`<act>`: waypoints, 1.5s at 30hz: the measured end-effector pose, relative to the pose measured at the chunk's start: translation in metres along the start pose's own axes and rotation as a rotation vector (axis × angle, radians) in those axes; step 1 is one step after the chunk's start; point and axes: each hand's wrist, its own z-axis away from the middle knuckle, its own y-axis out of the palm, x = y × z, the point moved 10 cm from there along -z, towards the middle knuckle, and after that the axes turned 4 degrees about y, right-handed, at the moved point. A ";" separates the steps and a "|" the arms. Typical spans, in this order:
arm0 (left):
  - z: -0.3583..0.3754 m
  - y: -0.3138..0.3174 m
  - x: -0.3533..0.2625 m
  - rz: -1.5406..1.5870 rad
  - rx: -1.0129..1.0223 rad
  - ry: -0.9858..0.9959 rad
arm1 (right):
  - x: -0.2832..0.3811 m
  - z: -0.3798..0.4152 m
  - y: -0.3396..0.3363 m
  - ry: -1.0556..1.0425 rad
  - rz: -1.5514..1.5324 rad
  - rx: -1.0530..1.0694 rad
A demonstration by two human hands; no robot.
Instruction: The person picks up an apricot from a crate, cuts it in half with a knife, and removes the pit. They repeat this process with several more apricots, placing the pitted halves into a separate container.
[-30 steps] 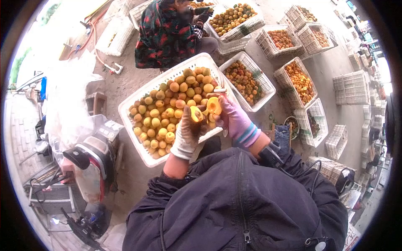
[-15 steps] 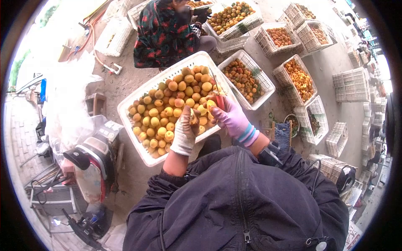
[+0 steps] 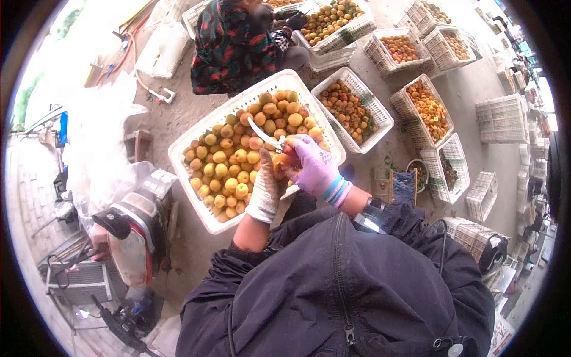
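Note:
A white plastic crate (image 3: 205,221) full of whole yellow-orange apricots (image 3: 229,166) stands tilted in front of me. Over its near right part, my left hand (image 3: 264,193), in a soiled white glove, is closed round an apricot (image 3: 278,165). My right hand (image 3: 315,166), in a purple glove with blue cuff bands, grips a small curved knife (image 3: 262,132); its blade points up and left above the fruit. The fingers of both hands meet at the held apricot, and they partly hide it and the knife's handle.
Beyond the crate a person in a patterned jacket (image 3: 232,50) sits beside another apricot crate (image 3: 351,33). To the right are a crate of darker fruit (image 3: 380,128) and one of apricot halves (image 3: 443,140). A scooter (image 3: 128,232) stands at left.
The apricot pieces held in both hands are gone from the fingers, and another apricot is in the left hand. The knife has swung from upright to pointing left; the right hand has moved closer to the left.

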 end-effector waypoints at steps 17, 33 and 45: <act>0.023 -0.032 -0.070 -2.002 -0.356 0.042 | -0.035 0.006 -0.015 0.075 -0.046 -0.042; -0.060 0.065 0.072 -0.433 0.048 -0.049 | -0.136 0.050 -0.036 0.447 -1.131 0.145; -0.076 0.100 0.138 -0.837 -0.120 -0.281 | -0.393 0.133 -0.236 0.932 -1.170 -0.492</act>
